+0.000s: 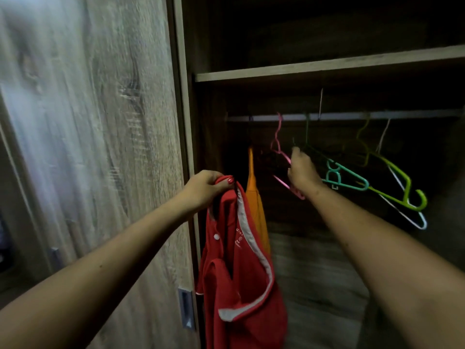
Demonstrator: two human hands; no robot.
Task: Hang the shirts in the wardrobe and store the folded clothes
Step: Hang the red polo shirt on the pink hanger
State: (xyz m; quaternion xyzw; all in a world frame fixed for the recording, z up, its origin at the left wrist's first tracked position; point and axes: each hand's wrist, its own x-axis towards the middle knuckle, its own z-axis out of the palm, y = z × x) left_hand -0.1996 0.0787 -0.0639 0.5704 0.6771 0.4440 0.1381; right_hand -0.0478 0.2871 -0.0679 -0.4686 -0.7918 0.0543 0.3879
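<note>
A: Where do we see the red shirt [241, 273]?

B: It hangs from our left grip [203, 190]. Fingers and thumb pinch the collar, and the rest dangles straight down at the edge of the open wardrobe [183, 96], just right of the door [100, 147].

A: And our right grip [302, 170]?

B: It reaches in under the rail [352, 116], fingers curled on the pink hanger [278, 139]. The hook sits on the rail, and the lower bar shows below our wrist. The view is dim and blurred there, so we cannot tell more.

A: What hangs around it?

B: On the left we see an orange garment [255, 197], just behind the red shirt and touching it. On the right a dark green hanger [307, 132] hangs beside our fingertips. Further right come a teal hanger [349, 178], a lime hanger [400, 182] and a white hanger [415, 219] — all three bunched together and tilted.

A: And above?

B: A shelf [327, 66] runs over the rail — we cannot make out anything on it in the dark. Low on the door we see a recessed handle [186, 308], beside the shirt's hem.
</note>
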